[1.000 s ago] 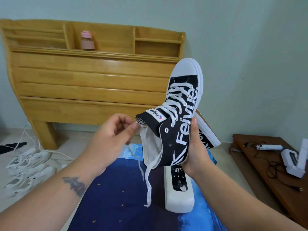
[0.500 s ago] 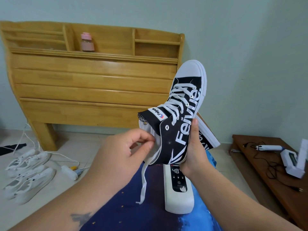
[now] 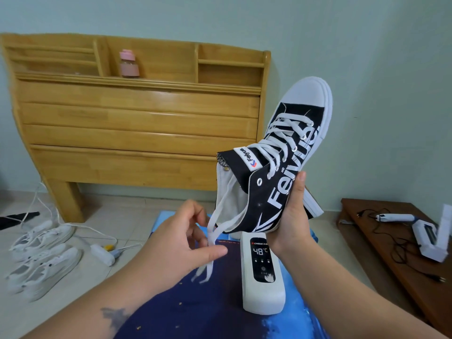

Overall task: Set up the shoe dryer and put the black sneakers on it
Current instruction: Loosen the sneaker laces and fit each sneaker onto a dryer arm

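Note:
A black high-top sneaker (image 3: 286,167) with white laces and white lettering stands toe-up over the white shoe dryer (image 3: 263,277), whose display reads 48. My right hand (image 3: 289,216) grips the sneaker's heel and side from the right. Behind it, part of a second black sneaker (image 3: 313,204) shows, sole outward. My left hand (image 3: 186,238) is lower left of the shoe and pinches the loose white lace (image 3: 215,226) hanging from the collar. The dryer's upper part is hidden inside or behind the shoe.
The dryer stands on a dark blue mat (image 3: 195,309) on the tiled floor. A wooden headboard (image 3: 137,123) with a pink bottle (image 3: 129,64) leans at the wall. White sneakers (image 3: 41,255) and a power strip (image 3: 102,253) lie left; a low wooden board (image 3: 403,260) with white devices sits right.
My left hand has let go of the sneaker's collar, dropped down and taken hold of the hanging lace. The sneaker stays in my right hand, almost unmoved.

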Available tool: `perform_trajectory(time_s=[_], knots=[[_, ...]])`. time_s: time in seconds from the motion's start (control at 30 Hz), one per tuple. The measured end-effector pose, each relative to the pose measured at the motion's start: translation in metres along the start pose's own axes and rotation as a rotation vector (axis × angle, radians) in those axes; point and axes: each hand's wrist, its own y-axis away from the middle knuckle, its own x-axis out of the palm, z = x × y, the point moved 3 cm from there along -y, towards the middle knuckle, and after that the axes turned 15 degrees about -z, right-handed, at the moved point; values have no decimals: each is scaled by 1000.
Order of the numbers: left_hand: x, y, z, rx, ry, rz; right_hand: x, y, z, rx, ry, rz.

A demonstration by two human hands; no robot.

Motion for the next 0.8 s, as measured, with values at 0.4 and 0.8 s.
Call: perform_trajectory(time_s=[0.4, 0.8], knots=[[-12, 3, -36, 200, 297, -183, -8, -2, -5, -46, 32, -49], [19, -1, -62, -41, 403, 286, -1, 7, -15, -74, 145, 98]])
